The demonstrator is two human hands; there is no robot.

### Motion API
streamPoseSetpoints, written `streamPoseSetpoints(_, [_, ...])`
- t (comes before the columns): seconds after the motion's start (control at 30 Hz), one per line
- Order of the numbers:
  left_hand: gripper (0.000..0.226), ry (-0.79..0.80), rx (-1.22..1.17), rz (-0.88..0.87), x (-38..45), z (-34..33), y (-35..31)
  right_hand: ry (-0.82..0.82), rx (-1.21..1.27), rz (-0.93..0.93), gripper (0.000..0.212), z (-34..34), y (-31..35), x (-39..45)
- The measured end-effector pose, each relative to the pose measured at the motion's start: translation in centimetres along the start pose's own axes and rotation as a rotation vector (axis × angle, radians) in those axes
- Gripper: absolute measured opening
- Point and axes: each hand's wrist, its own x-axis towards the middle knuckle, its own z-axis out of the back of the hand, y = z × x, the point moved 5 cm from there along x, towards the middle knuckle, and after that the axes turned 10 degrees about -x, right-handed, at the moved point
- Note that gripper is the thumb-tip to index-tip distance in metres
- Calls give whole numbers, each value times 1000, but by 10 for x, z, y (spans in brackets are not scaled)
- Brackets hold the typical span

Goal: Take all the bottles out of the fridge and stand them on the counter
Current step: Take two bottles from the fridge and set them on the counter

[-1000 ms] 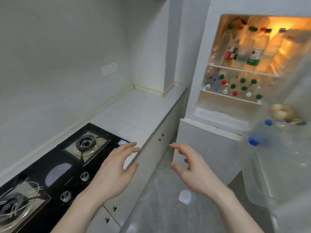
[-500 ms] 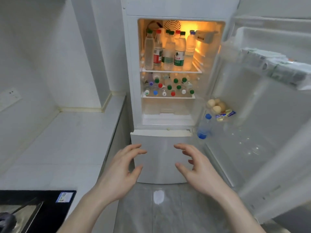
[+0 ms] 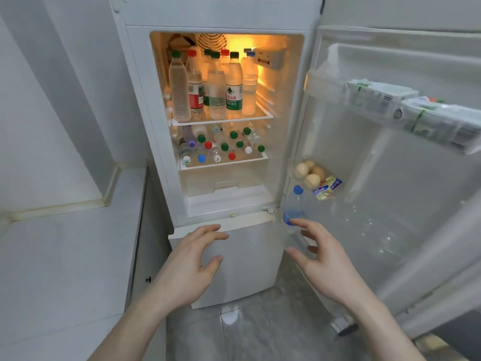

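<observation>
The fridge (image 3: 145, 105) stands with its upper door (image 3: 390, 178) swung wide to the right and the inside lit orange. On the top shelf (image 3: 265, 115) a cluster of clear bottles (image 3: 216, 87) stands upright, caps green, red and blue, two of them with readable coloured labels. On the shelf below, a second batch of bottles (image 3: 221, 147) is packed close (mostly only the caps show from this angle, so whether they stand or lean cannot be told). One more bottle with a blue cap (image 3: 295, 204) sits low in the door, below a clear bag of eggs (image 3: 309, 173) in a door pocket; cartons (image 3: 385, 100) fill the rack higher up. The left hand (image 3: 190, 267) hovers in front of the closed lower door, fingers spread and loosely bent, holding nothing. The right hand (image 3: 325, 261) is likewise empty, its fingers relaxed and apart, reaching just below and beside the blue-capped bottle; whether a fingertip touches it cannot be made out. The white counter (image 3: 65, 256) lies to the left of the fridge, bare of bottles where it shows
</observation>
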Motion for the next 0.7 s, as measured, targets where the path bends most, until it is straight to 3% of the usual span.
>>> streamPoseSetpoints(0.4, [38,-32,39,-75,127,-8,-6,91,-67,-31,62,-10,-41,92])
streamPoseSetpoints(0.7, [42,-101,85,-142,225,37,-13,140,-202,-89,79,-25,-63,126])
